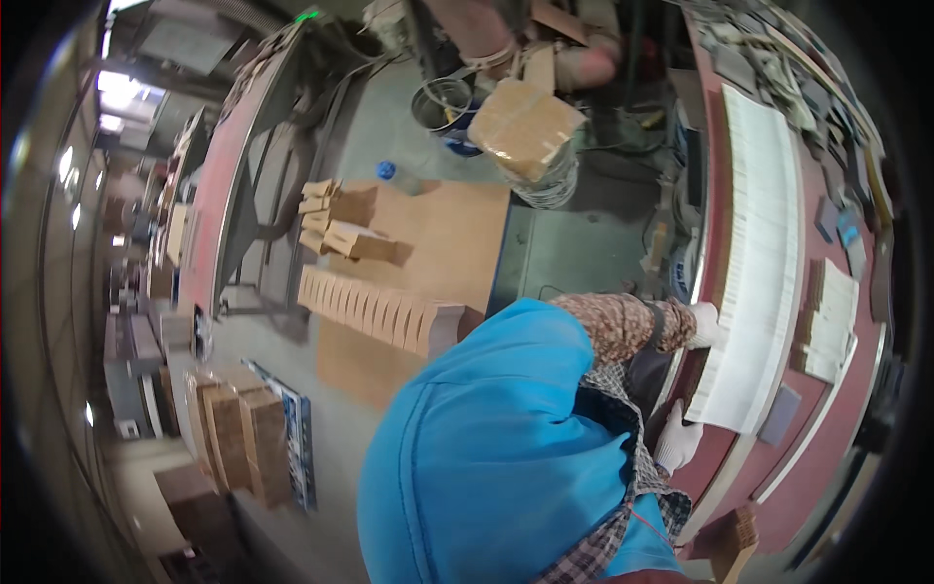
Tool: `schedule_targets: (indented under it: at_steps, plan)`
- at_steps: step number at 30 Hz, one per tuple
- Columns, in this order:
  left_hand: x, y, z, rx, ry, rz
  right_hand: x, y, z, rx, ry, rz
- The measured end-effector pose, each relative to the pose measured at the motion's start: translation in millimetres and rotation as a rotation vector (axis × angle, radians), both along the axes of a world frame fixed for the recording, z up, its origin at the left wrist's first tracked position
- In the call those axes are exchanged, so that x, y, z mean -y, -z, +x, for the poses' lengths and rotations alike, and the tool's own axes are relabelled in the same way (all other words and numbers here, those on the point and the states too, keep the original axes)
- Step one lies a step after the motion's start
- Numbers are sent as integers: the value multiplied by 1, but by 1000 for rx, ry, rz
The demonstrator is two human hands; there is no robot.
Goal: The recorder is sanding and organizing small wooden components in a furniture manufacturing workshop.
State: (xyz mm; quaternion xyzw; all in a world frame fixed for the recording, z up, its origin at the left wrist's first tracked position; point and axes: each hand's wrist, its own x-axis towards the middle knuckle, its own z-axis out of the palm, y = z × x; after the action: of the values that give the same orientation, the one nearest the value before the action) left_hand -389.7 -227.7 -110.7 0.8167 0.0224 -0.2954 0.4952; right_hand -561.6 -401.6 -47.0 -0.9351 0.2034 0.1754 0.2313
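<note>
A long row of thin white pieces (749, 263), packed side by side, lies along the dark red bench (715, 457) at the right. My left hand (704, 326), in a white glove under a brown patterned sleeve, is closed at the row's near edge; its fingertips are partly hidden. Close to the row's lower end, my right hand (678, 440), also gloved in white, has its fingers apart and touches or nearly touches the corner. My blue top (486, 448) and a checked apron fill the lower middle.
Curved tan pieces (375, 310) stand in a row on brown board (438, 224) on the floor. A taped carton (525, 127) sits beside a bucket (438, 105). Bundled cartons (238, 433) stand lower left. Grey offcuts (735, 63) and a pale stack (829, 321) lie on the bench.
</note>
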Motion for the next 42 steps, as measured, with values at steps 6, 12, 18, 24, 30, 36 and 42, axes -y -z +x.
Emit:
schedule_targets:
  at_steps: [6,12,18,24,30,36,42]
  plan:
    - [24,29,4,-25,-119,37,5,5,-3,44,108,356]
    - [-55,17,-31,-70,105,-195,-8,36,11,157,247,522]
    - [-283,39,-115,-353,-219,-171,-100,85,65,-61,-70,368]
    - [-448,54,-239,-446,-785,-156,-199,117,124,-288,-471,248]
    - [-485,66,-314,-392,-1181,-176,-231,179,218,-438,-866,111]
    - [-512,56,-370,-607,-1536,73,-314,211,318,-439,-1388,142]
    - [-525,37,-385,-447,-2053,-157,-589,109,328,-853,-1307,78]
